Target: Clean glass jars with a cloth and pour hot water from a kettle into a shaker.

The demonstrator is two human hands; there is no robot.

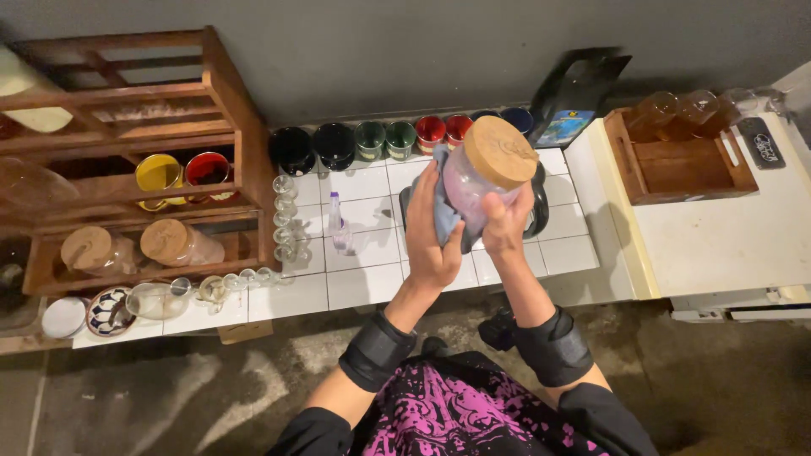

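Far left, a wooden shelf rack (pixel 127 152) stands on the white tiled counter (pixel 363 287). Its middle tier carries a yellow cup (pixel 157 175) and a red cup (pixel 207 169); its lowest tier carries two cork-lidded jars (pixel 144 247) lying on their sides. Below the rack, small patterned dishes (pixel 89 312) and clear glasses (pixel 228 285) sit along the counter edge. A column of small glasses (pixel 285 219) runs beside the rack's right post, and a small spray bottle (pixel 336 221) stands just right of it.

Along the wall, a row of dark, green and red cups (pixel 380 139) extends rightward.

At centre, the left hand (pixel 431 241) is spread flat, pressing a blue cloth (pixel 441 207) against the side of a glass jar (pixel 477 186). The jar is held above the counter, clear of the tiles. Its long axis is tilted, with the cork lid (pixel 500 150) pointing up and to the right, away from the person, and the base toward the palms. The right hand (pixel 507 226) is closed around the jar's lower body from the right side, fingers wrapped on the glass.

Further right, a wooden tray (pixel 680 165) holding amber bottles (pixel 676 114) rests on a white surface (pixel 726 245).
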